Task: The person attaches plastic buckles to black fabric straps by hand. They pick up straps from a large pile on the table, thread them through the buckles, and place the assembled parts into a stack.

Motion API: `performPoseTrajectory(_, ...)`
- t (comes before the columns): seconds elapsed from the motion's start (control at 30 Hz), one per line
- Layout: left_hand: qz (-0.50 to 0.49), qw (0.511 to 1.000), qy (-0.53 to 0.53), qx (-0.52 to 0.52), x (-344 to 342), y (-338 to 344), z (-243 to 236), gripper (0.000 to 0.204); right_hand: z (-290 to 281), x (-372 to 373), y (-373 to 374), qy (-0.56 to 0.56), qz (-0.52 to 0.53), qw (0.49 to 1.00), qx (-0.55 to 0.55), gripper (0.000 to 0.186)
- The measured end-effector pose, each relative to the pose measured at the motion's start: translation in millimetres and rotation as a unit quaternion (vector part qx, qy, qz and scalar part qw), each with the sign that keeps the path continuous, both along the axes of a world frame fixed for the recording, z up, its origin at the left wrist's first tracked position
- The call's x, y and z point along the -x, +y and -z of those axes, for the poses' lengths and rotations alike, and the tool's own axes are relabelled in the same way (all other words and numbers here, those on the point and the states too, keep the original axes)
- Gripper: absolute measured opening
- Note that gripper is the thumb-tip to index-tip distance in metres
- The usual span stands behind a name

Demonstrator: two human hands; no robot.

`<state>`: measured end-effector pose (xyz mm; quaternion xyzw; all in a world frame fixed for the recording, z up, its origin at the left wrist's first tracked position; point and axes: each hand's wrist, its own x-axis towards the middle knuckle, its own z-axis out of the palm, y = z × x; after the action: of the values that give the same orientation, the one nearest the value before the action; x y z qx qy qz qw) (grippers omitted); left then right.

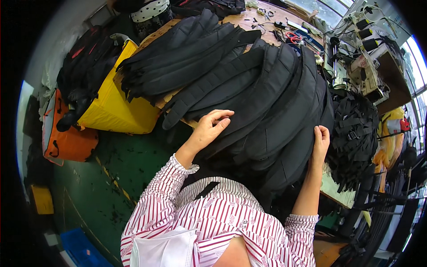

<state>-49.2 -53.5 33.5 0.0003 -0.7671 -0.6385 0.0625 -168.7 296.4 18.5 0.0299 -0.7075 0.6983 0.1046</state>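
My left hand (211,129) hovers over or rests lightly on a pile of black padded straps (267,107), its fingers loosely curved and apart, holding nothing. On the pile's right side, my right hand (320,142) has its fingers bent on the edge of a black padded strap (298,147). These straps fan out over the front of the wooden table (243,20), hanging down toward my body. Behind them to the left lies another heap of similar black straps (178,53).
Left are a yellow bag (118,107) with black pieces and an orange bag (71,138); low left, a blue crate (82,249). Red scissors (293,38) and tools lie at the back. Right are a sewing machine (364,71), webbing with buckles (351,138) and a rack of hanging strips (396,200).
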Motion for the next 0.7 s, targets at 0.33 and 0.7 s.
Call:
performPoseTrajectory(0.33, -0.184, 0.798, 0.07, 0.569, -4.6, -65.4, 13.3, 0.064, -2.7, -4.1, -1.9, -0.003, -0.002, 1.0, 0.024, 0.011)
performPoseTrajectory(0.7, -0.214, 0.898, 0.056, 0.38, -2.4, -120.7, 7.4, 0.03, -8.8, -7.0, -6.7, -0.006, 0.002, 1.0, 0.009, 0.01)
